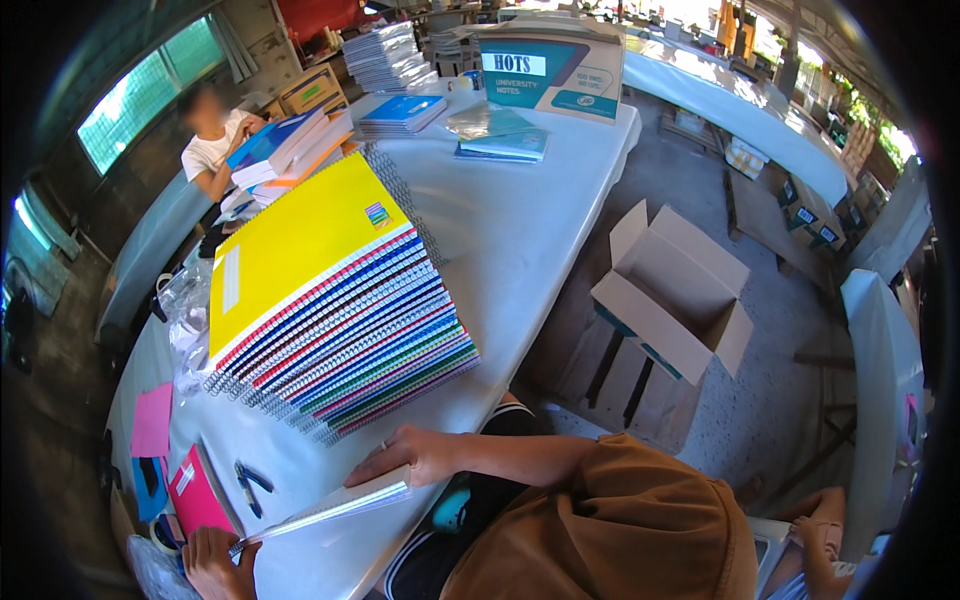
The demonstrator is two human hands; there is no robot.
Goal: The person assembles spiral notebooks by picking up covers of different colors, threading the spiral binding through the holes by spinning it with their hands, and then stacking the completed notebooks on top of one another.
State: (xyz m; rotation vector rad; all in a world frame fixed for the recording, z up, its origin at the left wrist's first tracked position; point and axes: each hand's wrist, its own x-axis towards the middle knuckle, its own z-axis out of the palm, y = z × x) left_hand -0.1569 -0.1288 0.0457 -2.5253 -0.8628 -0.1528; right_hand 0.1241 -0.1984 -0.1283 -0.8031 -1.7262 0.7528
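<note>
A thin notebook (335,512) lies tilted before me, seen nearly edge-on, with white pages and what looks like a spiral at its left end. My left hand (220,565) is closed on that spiral end, thumb against the edge. At the opposite end my right hand (412,456), with a ring on one finger, grips the upper edge. Beyond my hands rises a tall stack of spiral notebooks (300,255), yellow cover on top and many-coloured edges below. To the left are a pink-red notebook (200,490) and dark pens (250,488).
Clear plastic wrap (190,330) lies beside the stack. Farther back stand piles of blue books (400,112) and a printed carton (552,75). An open cardboard box (680,285) sits right of the table (520,270). A person (210,140) is at far left; another person's hand (822,540) shows lower right.
</note>
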